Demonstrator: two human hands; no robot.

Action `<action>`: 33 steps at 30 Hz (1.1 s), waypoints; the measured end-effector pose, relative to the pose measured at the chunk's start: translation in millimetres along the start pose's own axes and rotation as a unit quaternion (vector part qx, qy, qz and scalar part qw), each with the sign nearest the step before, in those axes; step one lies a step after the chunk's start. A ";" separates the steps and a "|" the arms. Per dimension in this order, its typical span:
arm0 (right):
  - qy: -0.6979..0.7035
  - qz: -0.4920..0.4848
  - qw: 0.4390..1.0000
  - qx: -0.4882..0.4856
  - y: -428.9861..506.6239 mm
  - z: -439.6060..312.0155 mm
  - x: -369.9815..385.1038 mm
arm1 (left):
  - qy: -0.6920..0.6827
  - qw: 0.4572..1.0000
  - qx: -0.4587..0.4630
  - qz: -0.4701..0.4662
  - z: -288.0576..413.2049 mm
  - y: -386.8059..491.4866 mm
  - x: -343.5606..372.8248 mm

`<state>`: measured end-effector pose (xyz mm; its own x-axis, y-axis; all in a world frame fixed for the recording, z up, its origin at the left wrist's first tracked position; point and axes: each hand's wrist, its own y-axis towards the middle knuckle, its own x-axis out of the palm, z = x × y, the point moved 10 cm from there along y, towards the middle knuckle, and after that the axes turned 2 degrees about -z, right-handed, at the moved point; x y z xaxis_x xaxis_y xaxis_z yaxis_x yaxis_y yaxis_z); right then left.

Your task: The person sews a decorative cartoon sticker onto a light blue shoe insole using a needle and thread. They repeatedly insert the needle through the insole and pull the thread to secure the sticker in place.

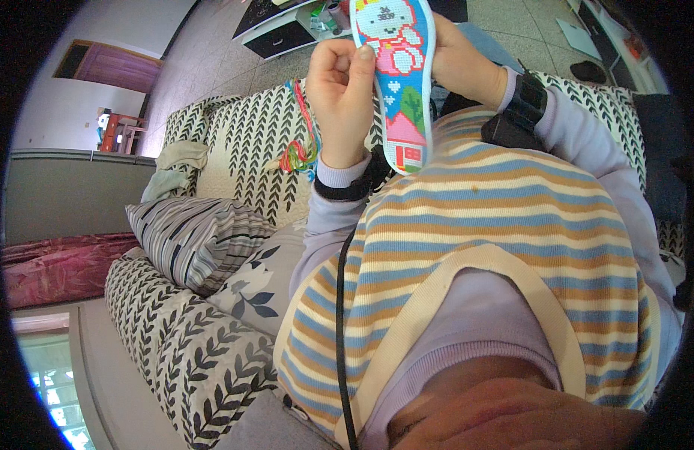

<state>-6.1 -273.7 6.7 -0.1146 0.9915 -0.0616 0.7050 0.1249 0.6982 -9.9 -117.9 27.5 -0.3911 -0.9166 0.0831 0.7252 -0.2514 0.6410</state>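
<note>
A shoe insole [406, 101] with a cross-stitch pattern is held up in front of my striped top. Its picture has a white cartoon animal, hearts, a green tree and a pink house on blue, inside a white border; printed figures mark the head. At the left edge my left hand [344, 93] pinches it, thumb in front and fingers curled. My right hand [465, 64] grips the opposite edge, its fingertips hidden behind the insole. No needle can be made out. Beside my left wrist, a bundle of multicoloured embroidery thread [299, 154] lies on the sofa cover.
The leaf-patterned sofa [240, 146] surrounds me. Left of me are a striped cushion [198, 242] and crumpled cloth [181, 157]. Beyond my hands stands a black-and-white low table [276, 39] with items on its shelf. A black cable [342, 315] runs down my top.
</note>
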 end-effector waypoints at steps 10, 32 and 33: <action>-0.383 0.025 0.898 -0.216 13.1 -122.4 5.4 | 0.121 0.988 0.076 0.062 20.6 4.8 -24.1; -0.352 -0.048 0.893 -0.278 11.9 -131.1 24.1 | 0.017 0.997 -0.056 -0.060 -3.9 1.1 7.1; -0.321 -0.044 0.902 -0.285 11.0 -133.7 23.1 | 0.011 0.997 -0.055 -0.051 -8.7 2.6 2.3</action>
<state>-94.6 -254.3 108.3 0.4048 0.8188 -0.4070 0.2168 0.3465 0.9126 -4.0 -123.3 22.8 -0.4541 -0.8909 0.0044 0.7404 -0.3746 0.5581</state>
